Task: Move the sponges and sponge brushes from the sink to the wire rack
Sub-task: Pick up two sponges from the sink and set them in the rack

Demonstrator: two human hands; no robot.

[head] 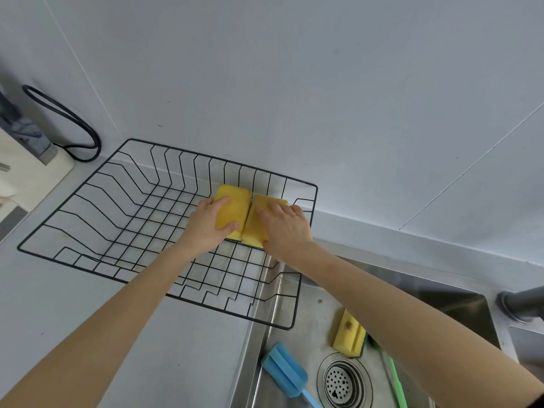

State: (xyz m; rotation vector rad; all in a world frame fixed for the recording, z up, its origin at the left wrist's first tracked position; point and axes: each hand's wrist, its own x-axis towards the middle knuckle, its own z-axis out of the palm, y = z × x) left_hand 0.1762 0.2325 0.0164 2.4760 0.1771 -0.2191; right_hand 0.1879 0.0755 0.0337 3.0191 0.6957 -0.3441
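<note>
Two yellow sponges lie side by side in the back right corner of the black wire rack (88, 201). My left hand (207, 223) grips the left sponge (232, 204) with thumb and fingers around it. My right hand (284, 228) rests on top of the right sponge (254, 228), fingers bent over it. In the steel sink (303, 313) lie a third yellow sponge (348, 334) with a dark underside, a blue sponge brush (284, 369) and a green brush handle (394, 378), partly hidden under my right forearm.
The rack stands on a grey counter, its right end overhanging the sink rim. A round drain strainer (343, 382) sits in the sink floor. A dark faucet base (518, 304) is at the right. A black cable (73, 125) and a white appliance (26, 172) are at the back left.
</note>
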